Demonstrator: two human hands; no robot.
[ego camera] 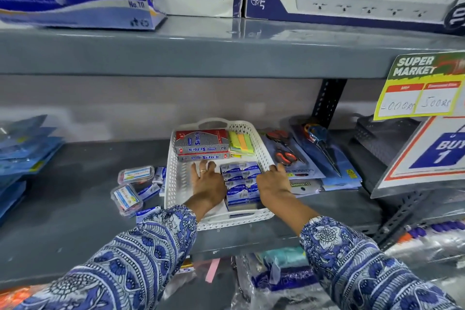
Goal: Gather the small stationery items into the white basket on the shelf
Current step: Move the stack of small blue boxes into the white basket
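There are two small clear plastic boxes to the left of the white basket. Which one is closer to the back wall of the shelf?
The upper clear box, lying level beside the white basket, is closer to the wall. The other clear box sits nearer the shelf's front edge, tilted.

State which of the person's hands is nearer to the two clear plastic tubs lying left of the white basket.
Left. The left hand lies inside the white basket, just across its wall from the clear tubs. The right hand lies at the basket's far side.
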